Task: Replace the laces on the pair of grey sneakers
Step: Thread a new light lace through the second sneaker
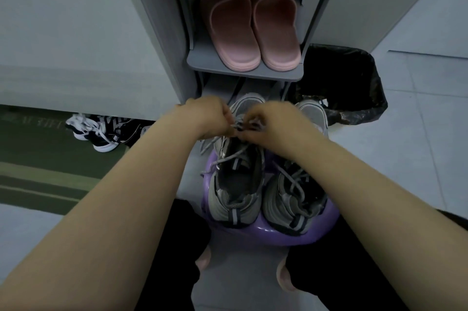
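Two grey sneakers stand side by side on a purple stool (pixel 268 232) in front of me, toes pointing away. The left sneaker (pixel 235 184) has its grey lace (pixel 228 156) loosened, with loops trailing over its left side. My left hand (pixel 210 115) and my right hand (pixel 268 123) meet above the front of that sneaker, and each pinches the lace near the lower eyelets. The right sneaker (pixel 293 191) is still laced and no hand touches it. My fingertips hide the exact eyelets.
A grey shoe rack (pixel 243 72) stands just behind, holding pink slippers (pixel 253 29). A bin with a black bag (pixel 349 83) sits at the right. Black-and-white sneakers (pixel 101 131) lie at the left by a green mat (pixel 38 171). My knees flank the stool.
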`<state>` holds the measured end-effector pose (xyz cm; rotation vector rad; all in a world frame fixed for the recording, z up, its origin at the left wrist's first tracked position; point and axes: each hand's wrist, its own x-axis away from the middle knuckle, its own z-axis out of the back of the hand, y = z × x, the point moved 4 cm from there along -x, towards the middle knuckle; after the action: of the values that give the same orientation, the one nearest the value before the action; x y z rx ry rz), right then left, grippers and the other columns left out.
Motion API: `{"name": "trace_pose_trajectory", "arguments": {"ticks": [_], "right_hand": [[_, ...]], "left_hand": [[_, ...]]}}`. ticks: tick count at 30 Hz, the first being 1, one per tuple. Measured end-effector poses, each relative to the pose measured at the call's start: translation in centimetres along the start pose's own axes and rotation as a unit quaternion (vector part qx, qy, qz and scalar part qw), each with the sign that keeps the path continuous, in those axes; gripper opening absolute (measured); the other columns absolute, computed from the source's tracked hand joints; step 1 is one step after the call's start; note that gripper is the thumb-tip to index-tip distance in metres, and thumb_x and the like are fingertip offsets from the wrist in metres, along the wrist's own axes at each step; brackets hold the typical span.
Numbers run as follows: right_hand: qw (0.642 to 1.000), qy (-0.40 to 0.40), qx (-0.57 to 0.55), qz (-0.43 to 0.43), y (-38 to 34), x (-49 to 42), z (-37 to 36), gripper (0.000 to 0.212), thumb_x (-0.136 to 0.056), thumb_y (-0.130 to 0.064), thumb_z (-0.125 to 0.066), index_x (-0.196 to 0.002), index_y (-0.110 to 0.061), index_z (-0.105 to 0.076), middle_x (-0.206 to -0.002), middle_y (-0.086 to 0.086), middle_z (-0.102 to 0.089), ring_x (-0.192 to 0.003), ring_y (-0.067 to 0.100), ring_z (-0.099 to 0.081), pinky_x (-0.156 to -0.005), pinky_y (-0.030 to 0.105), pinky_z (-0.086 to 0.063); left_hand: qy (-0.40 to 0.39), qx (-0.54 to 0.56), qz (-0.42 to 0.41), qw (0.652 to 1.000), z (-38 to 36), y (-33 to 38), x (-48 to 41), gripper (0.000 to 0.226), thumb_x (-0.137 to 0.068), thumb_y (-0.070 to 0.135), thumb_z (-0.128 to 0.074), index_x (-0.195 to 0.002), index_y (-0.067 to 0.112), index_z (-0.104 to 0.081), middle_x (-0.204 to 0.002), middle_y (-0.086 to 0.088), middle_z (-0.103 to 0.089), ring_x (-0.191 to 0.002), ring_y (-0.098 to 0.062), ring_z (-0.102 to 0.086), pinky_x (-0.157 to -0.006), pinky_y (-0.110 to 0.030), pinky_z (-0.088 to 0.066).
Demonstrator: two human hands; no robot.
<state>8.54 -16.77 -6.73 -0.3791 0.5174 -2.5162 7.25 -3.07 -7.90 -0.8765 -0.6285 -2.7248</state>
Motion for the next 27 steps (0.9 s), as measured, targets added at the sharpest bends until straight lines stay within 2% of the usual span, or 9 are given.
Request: {"name": "trace_pose_trajectory", "arguments": {"ticks": [4,8,12,16,17,19,20,22,27], "right_hand": [[1.000,0.002,0.020,-0.001,-0.4,-0.1,-0.8,0.021,-0.084,-0.033,-0.061,-0.098,-0.023,-0.071,-0.100,0.010,-0.068,-0.098,0.031,-0.060,-0.077,0.033,-0.047],[0.972,0.201,-0.099,-0.066,3.0,0.7,5.9,0.014,-0.085,-0.027,-0.064,-0.091,-0.017,-0.073,-0.084,-0.002,-0.066,-0.078,0.013,-0.059,-0.072,0.022,-0.043],[0.837,0.325,-0.416,-0.148,6.0,2.2,9.7,0.023,-0.091,-0.022,-0.056,-0.068,-0.022,-0.054,-0.053,-0.017,-0.055,-0.050,-0.001,-0.045,-0.051,0.014,-0.036],[0.694,0.090,-0.704,-0.121,1.8,1.4,5.1,0.025,-0.100,-0.019,-0.036,-0.075,-0.017,-0.044,-0.064,0.000,-0.055,-0.059,0.012,-0.054,-0.076,0.034,-0.053],[0.733,0.061,-0.667,-0.120,0.9,1.4,4.4,0.023,-0.099,-0.020,-0.038,-0.076,-0.018,-0.042,-0.058,-0.002,-0.047,-0.050,0.009,-0.048,-0.070,0.033,-0.054],[0.915,0.055,-0.393,-0.079,0.7,1.0,3.6,0.016,-0.093,-0.029,-0.051,-0.080,-0.020,-0.046,-0.061,-0.006,-0.043,-0.048,0.006,-0.043,-0.061,0.026,-0.046],[0.970,0.052,-0.229,-0.062,0.9,0.7,3.0,0.018,-0.088,-0.035,-0.058,-0.084,-0.018,-0.052,-0.068,-0.005,-0.049,-0.058,0.008,-0.049,-0.062,0.026,-0.042],[0.998,0.029,-0.033,-0.040,0.8,0.5,1.7,0.028,-0.081,-0.041,-0.065,-0.091,-0.015,-0.062,-0.084,0.000,-0.061,-0.081,0.017,-0.057,-0.068,0.028,-0.041],[0.998,0.017,0.060,-0.004,-0.5,0.7,0.6,0.024,-0.087,-0.034,-0.058,-0.091,-0.011,-0.067,-0.093,0.016,-0.066,-0.094,0.036,-0.059,-0.068,0.032,-0.039]], "left_hand": [[0.004,0.012,0.001,1.000,0.0,0.0,0.2,0.018,-0.071,0.040,-0.075,-0.067,0.036,-0.058,-0.104,0.001,-0.066,-0.105,-0.024,-0.058,-0.099,-0.042,-0.044],[0.002,0.027,0.014,1.000,0.5,-0.1,0.6,0.018,-0.077,0.036,-0.072,-0.091,0.027,-0.066,-0.110,-0.001,-0.066,-0.106,-0.023,-0.059,-0.101,-0.039,-0.043],[-0.015,0.042,0.009,0.999,0.4,0.5,1.0,0.029,-0.080,0.033,-0.070,-0.105,0.020,-0.066,-0.111,-0.001,-0.065,-0.105,-0.021,-0.060,-0.096,-0.030,-0.045],[-0.019,0.053,0.016,0.998,0.4,0.7,1.1,0.028,-0.081,0.031,-0.069,-0.104,0.017,-0.064,-0.107,-0.003,-0.063,-0.102,-0.022,-0.060,-0.088,-0.031,-0.047],[-0.021,0.058,0.016,0.998,0.4,0.7,1.2,0.028,-0.081,0.030,-0.069,-0.104,0.015,-0.064,-0.106,-0.004,-0.063,-0.102,-0.022,-0.060,-0.085,-0.031,-0.047],[-0.024,0.062,0.013,0.998,0.3,0.8,1.2,0.025,-0.081,0.029,-0.069,-0.101,0.015,-0.064,-0.104,-0.005,-0.063,-0.100,-0.022,-0.060,-0.084,-0.032,-0.047],[-0.024,0.063,0.010,0.998,0.3,0.9,1.2,0.022,-0.081,0.029,-0.069,-0.098,0.016,-0.063,-0.102,-0.005,-0.064,-0.099,-0.022,-0.060,-0.083,-0.032,-0.047],[-0.025,0.065,0.005,0.998,0.3,0.9,1.2,0.016,-0.080,0.028,-0.070,-0.091,0.018,-0.063,-0.096,-0.005,-0.064,-0.092,-0.021,-0.060,-0.079,-0.029,-0.046],[-0.026,0.092,0.015,0.995,0.3,0.7,1.3,0.016,-0.081,0.023,-0.069,-0.094,0.014,-0.066,-0.093,-0.007,-0.068,-0.089,-0.022,-0.065,-0.079,-0.032,-0.052]]}}
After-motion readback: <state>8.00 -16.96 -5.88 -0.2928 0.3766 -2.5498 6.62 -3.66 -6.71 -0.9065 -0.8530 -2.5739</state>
